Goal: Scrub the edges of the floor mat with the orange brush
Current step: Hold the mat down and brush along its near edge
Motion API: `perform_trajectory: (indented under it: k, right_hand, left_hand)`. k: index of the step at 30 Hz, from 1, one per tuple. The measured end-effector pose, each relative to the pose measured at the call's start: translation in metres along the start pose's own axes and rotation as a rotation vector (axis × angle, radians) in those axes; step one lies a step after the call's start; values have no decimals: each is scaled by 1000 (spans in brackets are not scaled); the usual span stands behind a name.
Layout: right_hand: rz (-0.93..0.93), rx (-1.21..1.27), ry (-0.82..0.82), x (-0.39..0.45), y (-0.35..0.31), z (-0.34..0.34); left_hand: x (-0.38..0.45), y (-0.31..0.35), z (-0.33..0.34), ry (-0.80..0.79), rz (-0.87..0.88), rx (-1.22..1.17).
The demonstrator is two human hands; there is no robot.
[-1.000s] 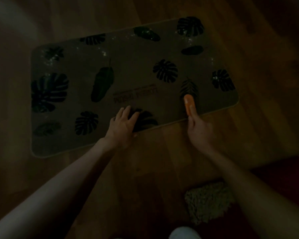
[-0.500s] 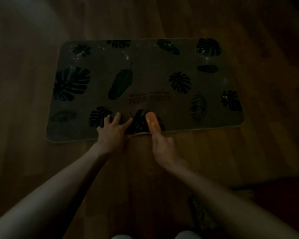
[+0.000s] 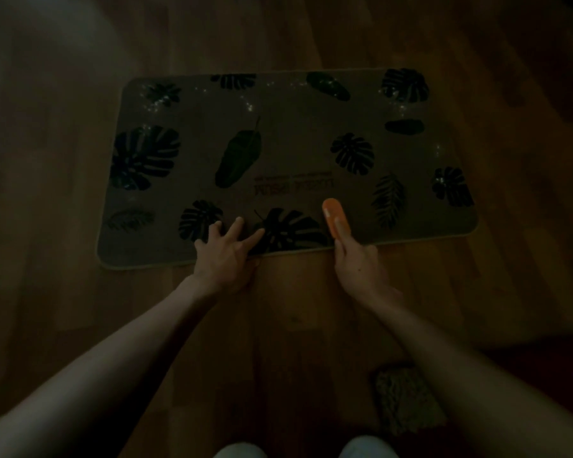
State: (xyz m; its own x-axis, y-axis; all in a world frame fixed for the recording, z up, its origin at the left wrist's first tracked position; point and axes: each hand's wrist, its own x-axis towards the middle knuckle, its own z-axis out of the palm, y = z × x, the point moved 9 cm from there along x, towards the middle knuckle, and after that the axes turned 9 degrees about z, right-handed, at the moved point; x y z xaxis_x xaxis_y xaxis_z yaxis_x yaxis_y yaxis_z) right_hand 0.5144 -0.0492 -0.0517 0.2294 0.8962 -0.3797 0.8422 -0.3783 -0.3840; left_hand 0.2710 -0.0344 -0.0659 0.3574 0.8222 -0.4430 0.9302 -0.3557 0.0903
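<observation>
A grey floor mat [image 3: 291, 140] printed with dark leaves lies flat on the wooden floor in dim light. Its near long edge runs just in front of my hands. My left hand [image 3: 227, 251] presses on that near edge with fingers spread straight over a leaf print. My right hand [image 3: 358, 266] grips the orange brush [image 3: 335, 217], whose head lies on the mat just inside the near edge, to the right of my left hand.
A small shaggy pale rug or pad [image 3: 407, 398] lies on the floor at the lower right, close to my right forearm. My knees [image 3: 366, 447] show at the bottom edge. Wooden floor [image 3: 63, 292] surrounds the mat on all sides.
The brush swept left along the near edge towards my left hand, then back to the right. My left hand stayed pressed on the edge.
</observation>
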Motion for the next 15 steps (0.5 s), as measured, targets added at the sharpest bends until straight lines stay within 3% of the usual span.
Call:
perform_trajectory:
  k: [5,15]
  right_hand:
    - [-136,36,-116,-27,-38,30]
    - [-197,38,-160,-18,-66,54]
  left_hand:
    - [-3,-15,-7,95,10,-105]
    - [-3,-17,-2,-24,28,43]
